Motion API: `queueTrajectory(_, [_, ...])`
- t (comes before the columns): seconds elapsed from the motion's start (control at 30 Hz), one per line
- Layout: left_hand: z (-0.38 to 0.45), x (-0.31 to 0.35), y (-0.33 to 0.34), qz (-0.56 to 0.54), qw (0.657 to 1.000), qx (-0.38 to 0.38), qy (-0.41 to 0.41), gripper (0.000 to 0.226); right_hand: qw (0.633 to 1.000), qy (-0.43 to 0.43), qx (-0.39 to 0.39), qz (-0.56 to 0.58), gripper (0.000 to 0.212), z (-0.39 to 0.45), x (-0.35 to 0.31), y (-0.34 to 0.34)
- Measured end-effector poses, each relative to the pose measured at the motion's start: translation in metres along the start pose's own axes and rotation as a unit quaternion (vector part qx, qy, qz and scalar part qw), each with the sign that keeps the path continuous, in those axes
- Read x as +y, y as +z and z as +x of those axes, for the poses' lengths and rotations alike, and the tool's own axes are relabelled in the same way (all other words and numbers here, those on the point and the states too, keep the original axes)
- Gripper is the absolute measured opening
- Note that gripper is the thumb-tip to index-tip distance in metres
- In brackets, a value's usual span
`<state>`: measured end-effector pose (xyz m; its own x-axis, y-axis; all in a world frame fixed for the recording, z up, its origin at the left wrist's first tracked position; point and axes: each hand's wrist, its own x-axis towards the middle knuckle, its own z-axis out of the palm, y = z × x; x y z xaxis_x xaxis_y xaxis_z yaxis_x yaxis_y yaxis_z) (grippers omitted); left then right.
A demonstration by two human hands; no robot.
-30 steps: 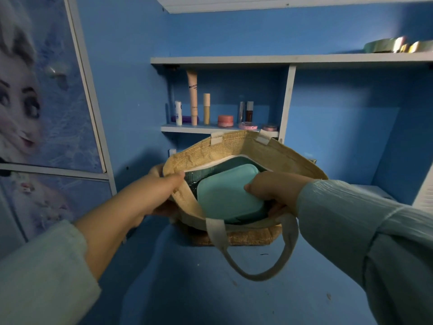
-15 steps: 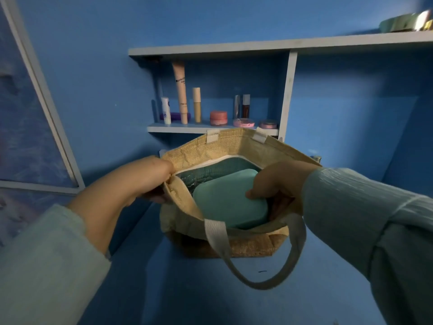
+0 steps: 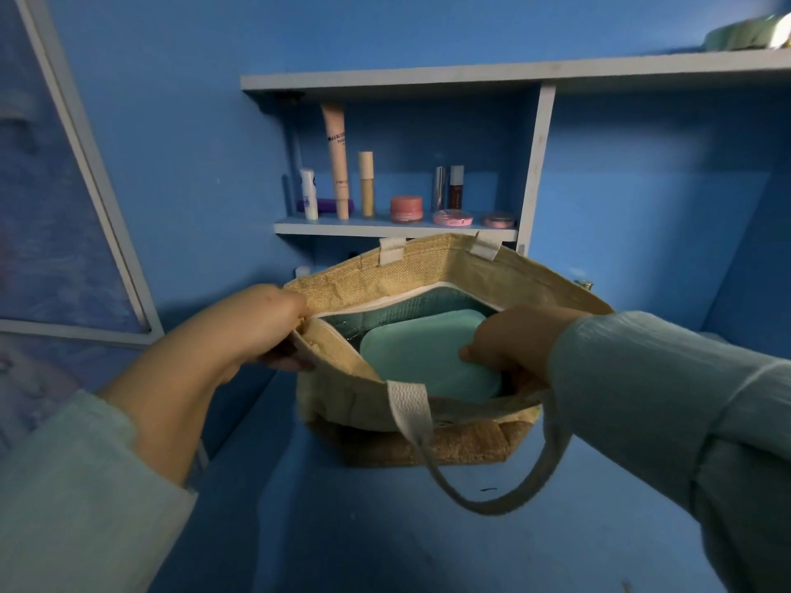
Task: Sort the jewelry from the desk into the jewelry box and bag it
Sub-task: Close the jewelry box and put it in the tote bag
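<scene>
A tan jute bag (image 3: 462, 438) with white handles stands on the blue desk, its mouth wide open. A closed teal jewelry box (image 3: 419, 357) lies tilted inside it, most of its lid in sight. My right hand (image 3: 509, 340) reaches into the bag and grips the box at its right edge, thumb on the lid. My left hand (image 3: 261, 327) pinches the bag's left rim and holds it apart. The box's lower part and my right fingers are hidden inside the bag.
Behind the bag, a small wall shelf (image 3: 394, 229) carries several cosmetic tubes, jars and compacts. A longer shelf (image 3: 513, 72) runs above it. A cupboard door (image 3: 64, 186) stands at the left. Blue desk surface (image 3: 385, 541) lies in front of the bag.
The box has sunk a little deeper into the bag with my right hand on it. My view has shifted so the cupboard door slid leftwards. My left hand keeps its hold on the rim.
</scene>
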<state>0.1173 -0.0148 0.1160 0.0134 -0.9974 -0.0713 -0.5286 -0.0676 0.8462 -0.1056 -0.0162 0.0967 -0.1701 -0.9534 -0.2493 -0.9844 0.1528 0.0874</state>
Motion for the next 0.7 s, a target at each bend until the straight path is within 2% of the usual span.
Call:
queueTrajectory(0.07, [-0.002, -0.004, -0.003, -0.013, 1.000, 0.007, -0.006, 0.018, 0.999, -0.019, 0.011, -0.025, 0.054, -0.006, 0.004, -0.005])
queueTrajectory(0.17, [-0.003, -0.008, -0.005, -0.020, 1.000, 0.012, -0.008, 0.013, 0.993, -0.063, 0.079, -0.064, 0.041, -0.010, 0.012, -0.013])
queueTrajectory(0.23, [-0.003, -0.009, -0.005, -0.024, 1.000, 0.011, -0.006, 0.013, 0.987, -0.082, 0.125, -0.055, 0.030, -0.008, 0.016, -0.013])
queueTrajectory(0.3, [-0.004, -0.009, -0.003, -0.021, 1.000, 0.009, -0.004, 0.016, 0.983, -0.104, 0.140, -0.050, 0.024, -0.009, 0.019, -0.012])
queueTrajectory(0.53, [-0.006, -0.004, 0.002, -0.031, 0.999, 0.014, 0.012, 0.009, 0.974, -0.147, 0.013, -0.173, 0.053, -0.012, 0.033, -0.002])
queueTrajectory(0.7, [-0.009, 0.001, 0.007, -0.053, 0.998, 0.031, -0.004, 0.011, 0.968, -0.116, 0.002, -0.222, 0.053, -0.007, 0.033, 0.008])
